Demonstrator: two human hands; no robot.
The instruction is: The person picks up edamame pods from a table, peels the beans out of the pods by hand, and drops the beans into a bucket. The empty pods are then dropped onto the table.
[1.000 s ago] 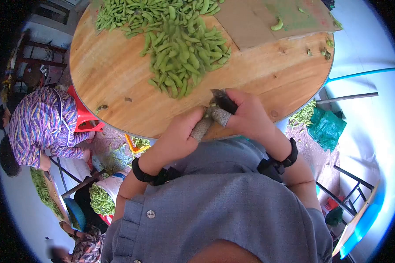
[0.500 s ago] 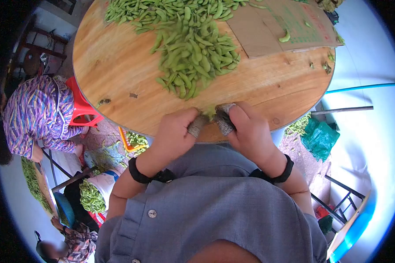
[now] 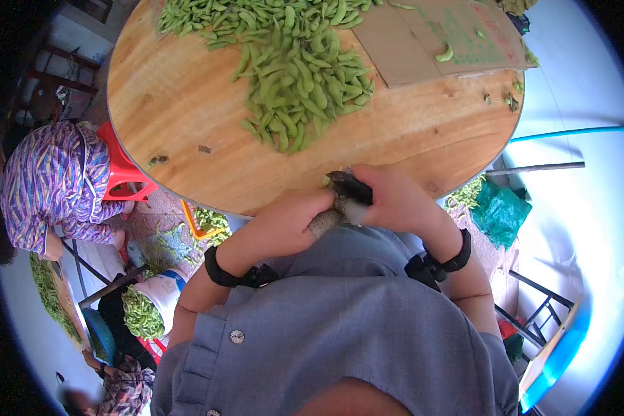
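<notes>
My left hand (image 3: 305, 211) and my right hand (image 3: 388, 196) meet at the near edge of the round wooden table (image 3: 187, 118). Both are closed, with fingertips pressed together. Grey cloth finger covers (image 3: 324, 223) wrap fingers of the left hand; a dark, stained cover (image 3: 350, 186) is on the right. Between the fingertips shows a small bit of a green soybean pod (image 3: 326, 182), mostly hidden. Beyond the hands lies a large heap of green soybean pods (image 3: 301, 87), reaching to the table's far side.
Flattened cardboard (image 3: 423, 59) lies at the far right with a loose pod on it. A person in patterned clothes (image 3: 55, 180) sits left by a red stool (image 3: 121, 166). Below left is a white bucket of pods (image 3: 163, 295); a green bag (image 3: 503, 211) sits on the right.
Both hands have drawn slightly nearer to my body and closer together, and the right hand has turned so its dark cover lies across. The green between the fingertips shows less.
</notes>
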